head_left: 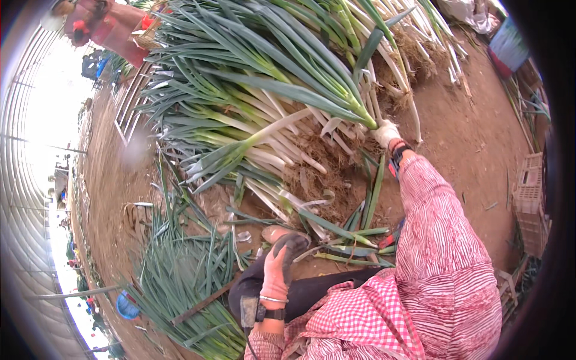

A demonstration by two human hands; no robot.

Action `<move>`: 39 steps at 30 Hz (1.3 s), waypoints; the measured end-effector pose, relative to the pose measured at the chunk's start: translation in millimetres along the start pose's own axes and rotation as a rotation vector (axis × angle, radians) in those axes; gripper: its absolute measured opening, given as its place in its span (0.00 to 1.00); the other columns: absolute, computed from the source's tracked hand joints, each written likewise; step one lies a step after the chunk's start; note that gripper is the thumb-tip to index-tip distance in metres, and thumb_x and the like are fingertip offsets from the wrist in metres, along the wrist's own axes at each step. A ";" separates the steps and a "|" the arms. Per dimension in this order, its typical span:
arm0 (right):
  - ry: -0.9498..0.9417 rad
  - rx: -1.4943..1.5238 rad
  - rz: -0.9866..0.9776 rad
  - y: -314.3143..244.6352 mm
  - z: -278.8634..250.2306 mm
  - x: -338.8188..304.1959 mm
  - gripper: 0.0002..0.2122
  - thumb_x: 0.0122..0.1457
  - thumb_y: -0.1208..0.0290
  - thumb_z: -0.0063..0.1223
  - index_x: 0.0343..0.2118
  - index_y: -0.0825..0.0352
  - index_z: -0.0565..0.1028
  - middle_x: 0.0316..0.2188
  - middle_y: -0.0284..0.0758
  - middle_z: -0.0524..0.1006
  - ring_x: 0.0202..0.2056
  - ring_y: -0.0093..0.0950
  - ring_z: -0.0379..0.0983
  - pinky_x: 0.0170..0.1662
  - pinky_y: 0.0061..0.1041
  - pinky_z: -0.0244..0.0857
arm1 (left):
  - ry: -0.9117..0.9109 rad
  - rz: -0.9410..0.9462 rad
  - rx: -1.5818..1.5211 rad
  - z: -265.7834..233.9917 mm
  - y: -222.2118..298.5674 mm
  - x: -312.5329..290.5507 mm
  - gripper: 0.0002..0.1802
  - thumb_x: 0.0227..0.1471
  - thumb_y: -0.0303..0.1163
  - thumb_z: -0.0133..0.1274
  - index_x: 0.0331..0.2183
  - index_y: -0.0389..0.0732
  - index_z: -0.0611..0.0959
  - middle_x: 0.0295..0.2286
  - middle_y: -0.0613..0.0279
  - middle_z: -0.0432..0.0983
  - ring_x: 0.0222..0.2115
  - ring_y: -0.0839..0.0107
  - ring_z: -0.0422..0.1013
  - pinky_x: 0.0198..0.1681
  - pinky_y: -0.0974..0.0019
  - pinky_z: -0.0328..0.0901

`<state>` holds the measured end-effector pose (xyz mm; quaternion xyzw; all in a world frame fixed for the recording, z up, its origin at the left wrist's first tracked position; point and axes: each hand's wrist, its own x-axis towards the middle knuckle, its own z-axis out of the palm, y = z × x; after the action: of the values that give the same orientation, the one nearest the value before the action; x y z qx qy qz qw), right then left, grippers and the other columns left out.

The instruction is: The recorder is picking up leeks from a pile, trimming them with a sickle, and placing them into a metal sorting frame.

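My right hand (pixel 386 133), in a whitish glove, reaches out to the big pile and closes around the stem of a green onion (pixel 360 114). Its long leaves stretch up and left across the pile. Below that, the heaped green onions (pixel 240 102) lie with white stems and muddy roots (pixel 324 171) toward me. My left hand (pixel 282 258), in an orange and dark grey glove, is raised over my bent leg. Its fingers are curled, and whatever they may hold is hidden.
Loose green leaves (pixel 180 270) lie heaped at lower left, beside a blue container (pixel 127 305). Plastic crates (pixel 531 204) stand at the right edge. A metal frame (pixel 129 105) lies beyond the pile on bare soil. Cut leaves (pixel 354 249) lie near my leg.
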<state>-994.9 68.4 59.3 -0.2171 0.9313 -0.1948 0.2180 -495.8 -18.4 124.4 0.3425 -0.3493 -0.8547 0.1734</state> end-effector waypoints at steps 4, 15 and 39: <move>-0.291 0.610 -0.187 -72.4 9.2 -73.8 0.31 0.54 0.60 0.66 0.60 0.66 0.69 0.51 0.40 0.77 0.44 0.34 0.78 0.51 0.32 0.70 | -0.064 -0.057 0.052 6.8 -8.0 18.7 0.24 0.63 0.30 0.49 0.57 0.28 0.69 0.50 0.47 0.73 0.52 0.56 0.71 0.57 0.56 0.66; -0.543 1.088 -0.753 -290.4 39.3 -184.4 0.28 0.60 0.65 0.59 0.62 0.66 0.65 0.44 0.37 0.77 0.43 0.24 0.74 0.46 0.23 0.69 | -0.108 -0.094 0.128 19.2 -43.0 36.3 0.29 0.55 0.26 0.59 0.57 0.33 0.72 0.42 0.59 0.77 0.40 0.70 0.74 0.45 0.67 0.70; 0.137 -0.188 -0.227 -260.8 25.2 -22.5 0.32 0.43 0.59 0.70 0.50 0.71 0.71 0.45 0.49 0.79 0.48 0.41 0.77 0.52 0.36 0.69 | 0.056 -0.040 -0.074 -15.0 26.6 37.0 0.21 0.56 0.31 0.56 0.51 0.34 0.77 0.29 0.59 0.77 0.26 0.66 0.75 0.31 0.64 0.72</move>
<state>-880.9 -143.8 165.0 -0.3264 0.9277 -0.1445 0.1094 -509.8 -63.9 118.4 0.3664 -0.3053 -0.8606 0.1784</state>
